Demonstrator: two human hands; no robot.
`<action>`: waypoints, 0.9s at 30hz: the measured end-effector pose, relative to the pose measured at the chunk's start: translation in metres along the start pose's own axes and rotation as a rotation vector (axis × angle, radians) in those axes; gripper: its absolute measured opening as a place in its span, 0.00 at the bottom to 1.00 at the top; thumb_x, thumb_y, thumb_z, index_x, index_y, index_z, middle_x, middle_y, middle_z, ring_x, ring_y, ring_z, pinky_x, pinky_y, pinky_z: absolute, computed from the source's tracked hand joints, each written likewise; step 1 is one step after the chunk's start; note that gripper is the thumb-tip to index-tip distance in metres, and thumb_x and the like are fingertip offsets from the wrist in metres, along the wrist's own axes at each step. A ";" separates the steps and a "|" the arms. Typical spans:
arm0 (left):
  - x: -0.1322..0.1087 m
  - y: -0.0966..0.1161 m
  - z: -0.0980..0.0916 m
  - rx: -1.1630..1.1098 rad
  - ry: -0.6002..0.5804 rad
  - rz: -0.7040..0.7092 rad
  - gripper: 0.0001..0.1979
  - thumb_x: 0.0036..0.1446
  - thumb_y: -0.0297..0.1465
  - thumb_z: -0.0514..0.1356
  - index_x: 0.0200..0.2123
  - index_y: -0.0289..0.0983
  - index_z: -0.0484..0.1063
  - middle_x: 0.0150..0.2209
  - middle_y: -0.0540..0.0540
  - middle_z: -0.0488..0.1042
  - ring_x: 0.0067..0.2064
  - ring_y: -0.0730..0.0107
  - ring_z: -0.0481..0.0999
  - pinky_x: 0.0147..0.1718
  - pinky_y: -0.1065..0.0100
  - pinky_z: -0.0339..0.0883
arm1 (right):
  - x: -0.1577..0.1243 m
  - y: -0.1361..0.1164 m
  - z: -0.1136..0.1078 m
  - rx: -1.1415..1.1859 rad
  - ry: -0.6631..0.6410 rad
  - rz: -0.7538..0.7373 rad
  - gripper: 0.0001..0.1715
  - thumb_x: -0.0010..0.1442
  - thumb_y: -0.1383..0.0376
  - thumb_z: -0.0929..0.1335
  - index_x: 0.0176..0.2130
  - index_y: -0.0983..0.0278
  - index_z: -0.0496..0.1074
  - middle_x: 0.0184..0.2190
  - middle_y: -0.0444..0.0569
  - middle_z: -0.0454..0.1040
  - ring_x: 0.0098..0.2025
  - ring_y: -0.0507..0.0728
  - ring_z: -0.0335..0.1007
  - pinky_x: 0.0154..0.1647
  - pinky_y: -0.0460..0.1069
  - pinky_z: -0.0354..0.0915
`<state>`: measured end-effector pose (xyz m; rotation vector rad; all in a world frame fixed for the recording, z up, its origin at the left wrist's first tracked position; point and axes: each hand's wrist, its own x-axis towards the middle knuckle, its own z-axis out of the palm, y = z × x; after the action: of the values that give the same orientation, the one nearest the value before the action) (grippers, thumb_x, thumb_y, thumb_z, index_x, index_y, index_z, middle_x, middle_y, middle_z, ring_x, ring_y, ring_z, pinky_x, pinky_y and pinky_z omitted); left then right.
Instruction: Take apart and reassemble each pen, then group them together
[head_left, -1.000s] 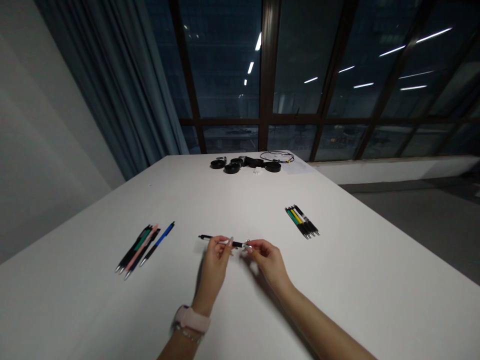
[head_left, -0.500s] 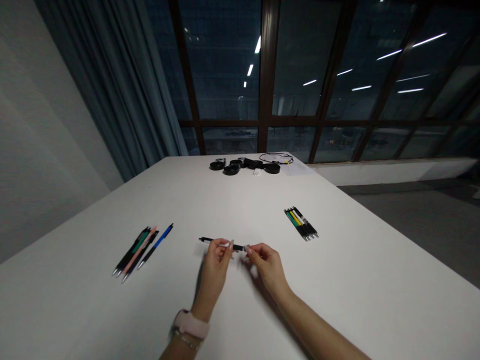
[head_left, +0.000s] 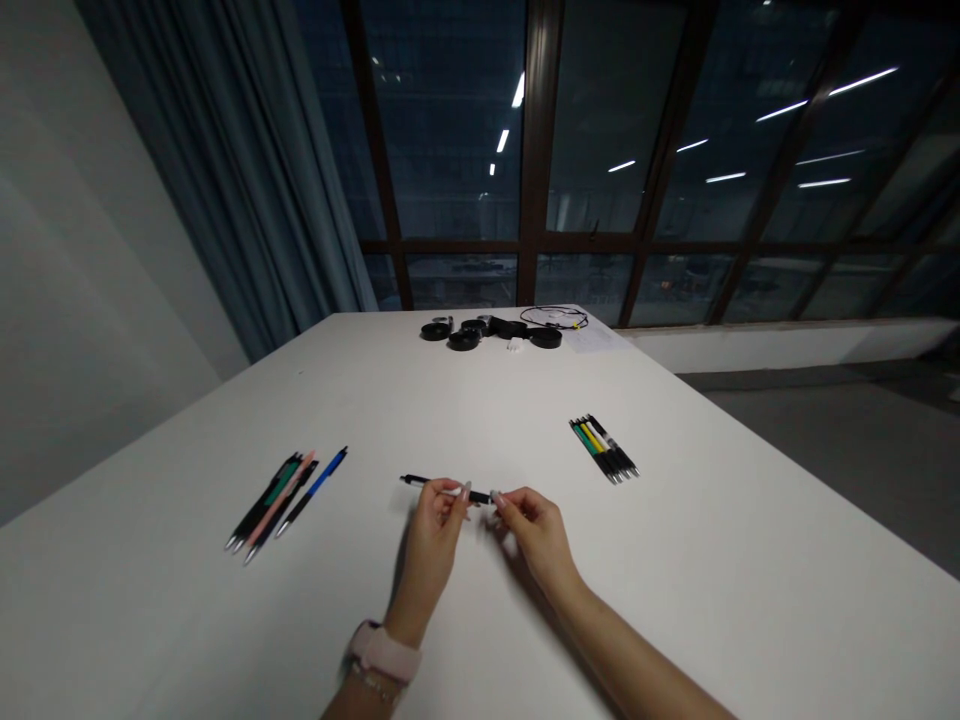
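A black pen (head_left: 480,496) is held level above the white table, its clicker end pointing left. My left hand (head_left: 436,520) pinches it around the middle of the barrel between thumb and fingers. At the tip end, my right hand (head_left: 531,520) is closed with thumb and forefinger on the pen's point; the tip itself is hidden by these fingers. To the left lies a loose group of pens, with a blue pen (head_left: 313,490) and a pink pen (head_left: 281,498) among them. A neat row of several pens, one of them a yellow pen (head_left: 595,437), lies to the right.
Black round tape-like rolls (head_left: 463,340) and a coiled black cable (head_left: 555,318) lie at the far end of the white table (head_left: 420,400). A paper sheet (head_left: 600,340) is beside them. Behind stand a blue curtain (head_left: 247,170) and dark windows.
The hands and pen keep nearly the same place. My right thumb and forefinger have shifted slightly at the pen's tip; the view has moved a little.
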<state>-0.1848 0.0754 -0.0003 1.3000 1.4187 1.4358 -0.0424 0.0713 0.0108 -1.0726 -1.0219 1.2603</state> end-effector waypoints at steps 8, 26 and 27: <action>0.000 -0.001 0.000 0.000 -0.025 -0.004 0.17 0.53 0.46 0.60 0.37 0.40 0.64 0.25 0.51 0.74 0.30 0.66 0.74 0.32 0.67 0.64 | 0.002 0.007 -0.003 -0.154 -0.034 -0.053 0.28 0.52 0.44 0.70 0.22 0.65 0.71 0.16 0.44 0.70 0.20 0.50 0.61 0.24 0.46 0.56; 0.000 -0.005 0.001 -0.024 -0.074 -0.045 0.18 0.52 0.46 0.61 0.36 0.39 0.64 0.24 0.51 0.74 0.29 0.68 0.73 0.30 0.69 0.63 | -0.003 0.008 -0.006 -0.365 -0.133 -0.125 0.30 0.64 0.44 0.58 0.23 0.62 0.66 0.20 0.42 0.66 0.25 0.52 0.62 0.29 0.46 0.57; -0.001 -0.005 0.001 -0.031 -0.070 -0.046 0.18 0.51 0.46 0.61 0.36 0.39 0.64 0.24 0.51 0.74 0.29 0.68 0.73 0.30 0.68 0.63 | -0.003 0.009 -0.006 -0.368 -0.136 -0.123 0.30 0.64 0.44 0.58 0.24 0.62 0.65 0.20 0.42 0.66 0.25 0.52 0.62 0.29 0.46 0.57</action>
<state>-0.1841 0.0758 -0.0053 1.2784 1.3666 1.3637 -0.0382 0.0683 0.0011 -1.1911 -1.4413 1.0802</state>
